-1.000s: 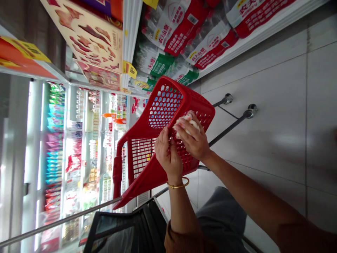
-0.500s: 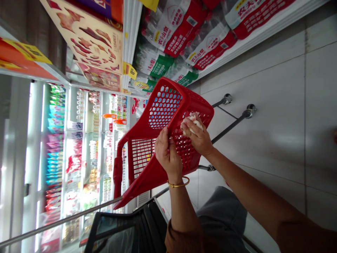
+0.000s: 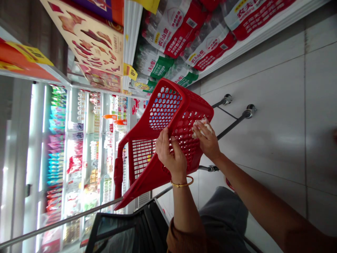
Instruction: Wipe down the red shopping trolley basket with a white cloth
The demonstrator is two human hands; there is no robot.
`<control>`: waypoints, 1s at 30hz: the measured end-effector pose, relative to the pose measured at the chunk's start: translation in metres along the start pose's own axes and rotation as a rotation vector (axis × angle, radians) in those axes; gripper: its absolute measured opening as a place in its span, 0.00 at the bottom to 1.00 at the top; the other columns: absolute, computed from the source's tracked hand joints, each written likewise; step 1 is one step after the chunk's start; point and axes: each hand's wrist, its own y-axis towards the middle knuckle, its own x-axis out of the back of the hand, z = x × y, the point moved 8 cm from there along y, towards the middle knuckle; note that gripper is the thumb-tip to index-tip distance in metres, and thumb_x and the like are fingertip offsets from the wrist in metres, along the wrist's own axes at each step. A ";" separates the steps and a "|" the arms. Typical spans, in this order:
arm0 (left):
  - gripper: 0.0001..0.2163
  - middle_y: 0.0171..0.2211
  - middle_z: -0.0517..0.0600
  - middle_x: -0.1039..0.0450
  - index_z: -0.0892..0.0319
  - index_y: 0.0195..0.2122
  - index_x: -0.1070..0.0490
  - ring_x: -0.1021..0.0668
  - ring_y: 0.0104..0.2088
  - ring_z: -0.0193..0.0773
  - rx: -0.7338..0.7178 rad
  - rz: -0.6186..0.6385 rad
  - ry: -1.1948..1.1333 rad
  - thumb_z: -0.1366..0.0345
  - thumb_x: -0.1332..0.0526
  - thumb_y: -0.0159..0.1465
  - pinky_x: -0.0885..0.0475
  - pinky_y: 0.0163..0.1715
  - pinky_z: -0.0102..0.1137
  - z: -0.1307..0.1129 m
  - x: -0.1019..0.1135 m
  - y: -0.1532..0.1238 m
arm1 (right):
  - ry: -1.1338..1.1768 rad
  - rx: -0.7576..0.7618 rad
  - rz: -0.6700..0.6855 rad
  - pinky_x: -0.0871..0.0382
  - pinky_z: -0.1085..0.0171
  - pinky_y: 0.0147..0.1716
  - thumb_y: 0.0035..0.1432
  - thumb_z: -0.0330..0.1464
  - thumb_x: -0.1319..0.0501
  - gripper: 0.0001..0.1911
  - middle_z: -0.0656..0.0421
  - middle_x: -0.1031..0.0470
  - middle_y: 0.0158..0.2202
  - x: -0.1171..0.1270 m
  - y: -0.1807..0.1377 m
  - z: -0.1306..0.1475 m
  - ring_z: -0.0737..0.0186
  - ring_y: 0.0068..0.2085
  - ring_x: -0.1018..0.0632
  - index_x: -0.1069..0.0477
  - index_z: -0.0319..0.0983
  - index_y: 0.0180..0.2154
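A red plastic shopping cart with a perforated basket appears sideways in front of me. My left hand, with a gold bangle on its wrist, is closed over the basket's upper rim. My right hand presses a crumpled whitish cloth against the basket's perforated outer side, low down near the wheels. The fingers lie over the cloth and hide part of it.
Shrink-wrapped packs of bottled water sit on a low shelf beside the cart. Boxed goods stand above them. Lit display shelves hold packaged food. A metal rail and a black crate-like object are close by.
My right hand has slid the cloth along the basket side, away from the rim towards the wheels. My left hand stays at the rim, with its wrist shifted slightly right.
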 end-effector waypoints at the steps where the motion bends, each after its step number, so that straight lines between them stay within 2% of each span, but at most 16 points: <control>1: 0.16 0.51 0.58 0.24 0.58 0.55 0.29 0.24 0.53 0.42 -0.005 0.005 0.026 0.65 0.46 0.69 0.31 0.55 0.40 -0.003 0.000 0.001 | -0.004 -0.009 0.006 0.37 0.45 0.65 0.67 0.25 0.47 0.33 0.56 0.34 0.64 0.000 -0.002 -0.002 0.54 0.64 0.32 0.52 0.52 0.68; 9: 0.26 0.50 0.61 0.33 0.56 0.66 0.42 0.30 0.52 0.50 0.057 0.205 0.239 0.55 0.46 0.68 0.36 0.55 0.50 -0.019 -0.016 0.010 | -0.014 -0.034 -0.004 0.38 0.44 0.64 0.66 0.25 0.45 0.33 0.54 0.34 0.64 0.007 -0.007 -0.005 0.53 0.66 0.35 0.50 0.50 0.67; 14: 0.28 0.50 0.61 0.35 0.49 0.66 0.42 0.30 0.50 0.55 0.102 0.263 0.324 0.50 0.44 0.66 0.38 0.54 0.57 -0.020 -0.025 0.012 | -0.033 -0.027 -0.011 0.36 0.43 0.63 0.66 0.24 0.46 0.33 0.52 0.34 0.63 0.010 -0.004 0.001 0.53 0.65 0.33 0.51 0.48 0.68; 17: 0.28 0.52 0.62 0.36 0.49 0.66 0.41 0.30 0.51 0.56 0.131 0.264 0.340 0.50 0.43 0.66 0.39 0.54 0.59 -0.020 -0.026 0.012 | -0.020 -0.026 -0.015 0.37 0.42 0.63 0.65 0.23 0.48 0.33 0.51 0.33 0.63 0.010 -0.002 0.003 0.52 0.65 0.33 0.50 0.48 0.68; 21: 0.26 0.60 0.64 0.38 0.55 0.65 0.40 0.34 0.60 0.57 0.084 0.269 0.275 0.54 0.44 0.68 0.42 0.60 0.56 -0.027 -0.026 0.015 | -0.014 -0.038 -0.019 0.36 0.41 0.63 0.66 0.23 0.49 0.32 0.52 0.32 0.62 0.010 0.001 0.005 0.52 0.64 0.32 0.50 0.48 0.68; 24: 0.24 0.66 0.62 0.42 0.60 0.66 0.44 0.40 0.66 0.50 0.009 0.315 0.183 0.60 0.48 0.70 0.47 0.66 0.50 -0.032 -0.030 0.016 | 0.001 -0.054 -0.036 0.35 0.42 0.63 0.65 0.24 0.46 0.32 0.52 0.31 0.61 0.012 0.004 0.006 0.50 0.65 0.34 0.48 0.48 0.67; 27: 0.23 0.67 0.61 0.43 0.62 0.67 0.46 0.42 0.68 0.44 -0.026 0.345 0.104 0.65 0.51 0.71 0.48 0.68 0.45 -0.031 -0.032 0.017 | 0.026 -0.049 -0.072 0.34 0.42 0.62 0.65 0.26 0.44 0.31 0.52 0.34 0.63 0.017 0.010 0.011 0.49 0.66 0.36 0.45 0.49 0.66; 30: 0.23 0.66 0.59 0.41 0.62 0.67 0.45 0.42 0.68 0.42 -0.029 0.352 0.077 0.67 0.51 0.70 0.47 0.68 0.43 -0.026 -0.030 0.017 | 0.054 0.000 -0.097 0.34 0.41 0.62 0.66 0.27 0.45 0.31 0.55 0.38 0.65 0.021 0.026 0.023 0.51 0.66 0.36 0.48 0.51 0.66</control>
